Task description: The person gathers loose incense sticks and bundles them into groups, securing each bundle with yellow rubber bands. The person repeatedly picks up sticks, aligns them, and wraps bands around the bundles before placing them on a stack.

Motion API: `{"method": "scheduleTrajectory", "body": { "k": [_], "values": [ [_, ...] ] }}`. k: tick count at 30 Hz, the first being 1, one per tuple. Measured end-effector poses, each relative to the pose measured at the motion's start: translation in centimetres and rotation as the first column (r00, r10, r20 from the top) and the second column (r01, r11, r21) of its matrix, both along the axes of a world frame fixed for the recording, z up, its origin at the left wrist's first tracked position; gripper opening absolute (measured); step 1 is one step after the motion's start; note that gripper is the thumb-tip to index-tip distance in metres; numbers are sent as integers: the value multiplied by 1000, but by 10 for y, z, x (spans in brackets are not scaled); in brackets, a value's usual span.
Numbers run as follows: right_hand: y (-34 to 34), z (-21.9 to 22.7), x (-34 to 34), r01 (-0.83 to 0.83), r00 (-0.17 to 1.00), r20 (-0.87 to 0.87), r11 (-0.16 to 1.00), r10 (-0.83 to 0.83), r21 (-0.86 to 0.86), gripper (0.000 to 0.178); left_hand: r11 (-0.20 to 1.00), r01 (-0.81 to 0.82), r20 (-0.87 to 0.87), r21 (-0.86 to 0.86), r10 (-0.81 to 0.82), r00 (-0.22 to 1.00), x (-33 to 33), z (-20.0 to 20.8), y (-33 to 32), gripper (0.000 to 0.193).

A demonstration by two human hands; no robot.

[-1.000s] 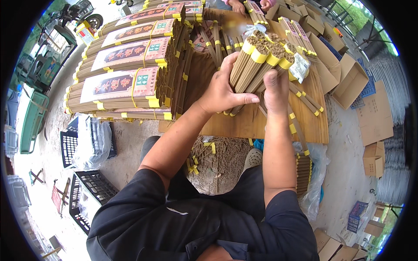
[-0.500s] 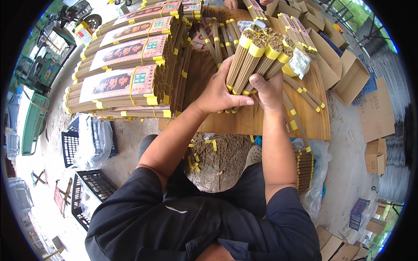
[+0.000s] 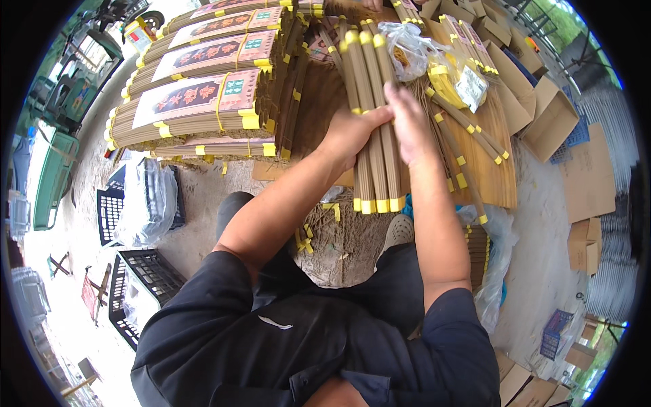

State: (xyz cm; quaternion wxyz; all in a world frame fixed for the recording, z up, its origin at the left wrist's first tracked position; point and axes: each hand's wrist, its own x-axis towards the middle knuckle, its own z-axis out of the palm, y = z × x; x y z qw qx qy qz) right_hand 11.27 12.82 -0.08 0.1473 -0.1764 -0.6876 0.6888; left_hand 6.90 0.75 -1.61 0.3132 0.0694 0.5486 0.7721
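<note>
Several bundles of incense sticks, banded with yellow tape at the ends and middle, lie side by side between my hands at the table's near edge. My left hand is closed round their left side, thumb across the top. On the right, my right hand is blurred, held edge-on against the bundles with fingers stretched out; its fingertips are not sharp. Loose taped incense bundles lie to the right. To the left rise stacked large incense packs with pink printed labels and yellow ties.
The wooden table also holds clear plastic bags and a yellow packet. Open cardboard boxes stand at the right. Black plastic crates sit on the floor at left. Another person's hand shows at the far edge.
The bundles have swung from upright with their ends toward me to lying lengthwise, lower and nearer. My right hand has flattened along their side; my left still grips.
</note>
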Motion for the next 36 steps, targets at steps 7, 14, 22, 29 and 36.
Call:
{"method": "scheduleTrajectory", "body": {
  "k": [7,14,22,29,36],
  "values": [
    [-21,-78,3,-41,994,103,999,43,-23,59,920,-165,-114,-356,132,985,4,-61,-20,61],
    [-30,-69,14,-53,993,102,999,53,-2,49,884,-322,-256,-338,243,936,15,-68,-21,72],
    [-48,-33,60,25,995,96,999,-21,-41,43,961,-229,-167,-158,202,965,50,-40,-35,85],
    [-76,-12,112,-20,960,-262,904,-103,-427,63,996,14,-518,-92,-59,853,79,-2,-64,84],
    [-149,17,184,-74,934,-313,764,-171,-640,67,860,234,-689,-453,-505,520,110,71,-130,95]
  ]
}}
